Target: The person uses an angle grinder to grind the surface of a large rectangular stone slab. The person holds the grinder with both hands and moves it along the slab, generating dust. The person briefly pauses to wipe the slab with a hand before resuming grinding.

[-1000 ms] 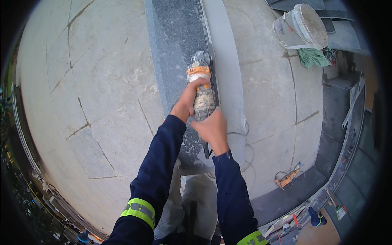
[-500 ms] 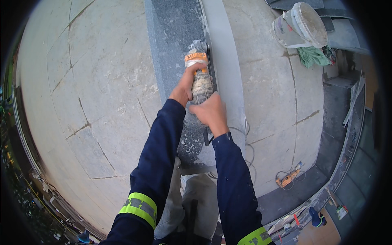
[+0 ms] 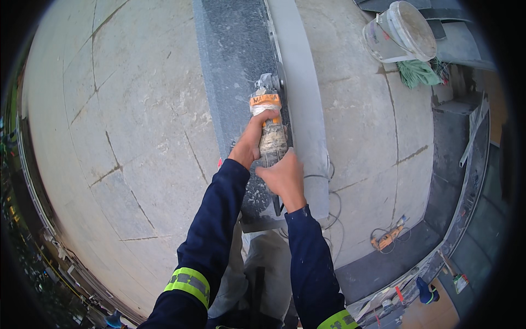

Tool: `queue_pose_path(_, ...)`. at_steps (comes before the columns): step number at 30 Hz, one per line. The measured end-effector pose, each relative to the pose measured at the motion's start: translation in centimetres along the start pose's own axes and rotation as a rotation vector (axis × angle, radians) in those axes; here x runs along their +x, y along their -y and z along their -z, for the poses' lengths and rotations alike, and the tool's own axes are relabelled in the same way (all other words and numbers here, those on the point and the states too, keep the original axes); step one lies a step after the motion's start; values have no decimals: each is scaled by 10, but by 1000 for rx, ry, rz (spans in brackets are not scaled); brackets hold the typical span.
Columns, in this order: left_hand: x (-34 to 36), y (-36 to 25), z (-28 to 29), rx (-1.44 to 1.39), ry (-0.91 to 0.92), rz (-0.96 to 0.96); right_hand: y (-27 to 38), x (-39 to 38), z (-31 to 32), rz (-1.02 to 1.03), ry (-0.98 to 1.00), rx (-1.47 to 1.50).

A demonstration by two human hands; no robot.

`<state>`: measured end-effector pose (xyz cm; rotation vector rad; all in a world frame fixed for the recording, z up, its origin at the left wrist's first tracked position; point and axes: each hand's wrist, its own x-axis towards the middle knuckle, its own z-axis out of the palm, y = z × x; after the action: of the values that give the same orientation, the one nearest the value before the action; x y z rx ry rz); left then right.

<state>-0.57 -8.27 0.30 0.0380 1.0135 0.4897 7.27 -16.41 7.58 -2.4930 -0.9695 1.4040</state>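
A dusty orange-and-grey angle grinder (image 3: 272,137) lies lengthwise over a dark speckled stone slab (image 3: 230,49), its disc at the slab's right edge, beside a pale grey strip (image 3: 307,109). My left hand (image 3: 252,137) is closed round the grinder's body just behind the orange head. My right hand (image 3: 282,174) is closed on the rear of the body, nearer me, hiding part of it. A black cable emerges beyond my right hand and loops over the floor to the right.
At upper right stand a white bucket (image 3: 393,38), a green cloth (image 3: 413,71) and dark slabs. An orange power tool (image 3: 388,238) lies with its cord at lower right, near a dark stone ledge (image 3: 449,142). My legs are below the slab.
Both hands and the grinder moved forward along the slab half a second ago, and now are back toward me, near where they were a second ago.
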Motion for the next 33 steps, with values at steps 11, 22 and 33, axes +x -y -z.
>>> queue_pose_path(11,-3,15,8,-15,30,6,-10,-12,-4,-14,-17,-21)
queue_pose_path(22,-14,25,9,-20,19,35,-16,-24,-4,-25,-21,-1)
queue_pose_path(33,36,-34,4,9,72,-53,31,33,6,8,-7,4)
